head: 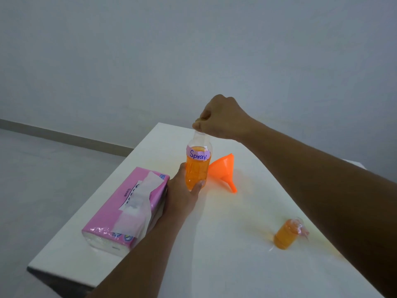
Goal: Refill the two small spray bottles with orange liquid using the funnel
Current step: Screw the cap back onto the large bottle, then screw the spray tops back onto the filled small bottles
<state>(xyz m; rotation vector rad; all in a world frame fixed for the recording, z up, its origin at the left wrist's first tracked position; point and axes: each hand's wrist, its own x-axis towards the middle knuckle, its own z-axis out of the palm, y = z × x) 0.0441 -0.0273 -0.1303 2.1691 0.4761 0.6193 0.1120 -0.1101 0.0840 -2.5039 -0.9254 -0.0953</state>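
Observation:
A clear bottle of orange liquid (197,168) with a pink label reading "Spray" stands upright on the white table (214,244). My left hand (182,194) grips its lower body. My right hand (217,119) is closed over its top, hiding the cap. An orange funnel (223,168) lies on its side just right of the bottle, spout pointing toward me. One small spray bottle (286,233) filled with orange liquid stands near the table's right side, partly beside my right forearm. A second small bottle is not visible.
A pink tissue pack (126,207) lies on the table's left part, touching my left wrist. The table's left edge and near-left corner (32,266) drop to a grey floor. A plain wall stands behind.

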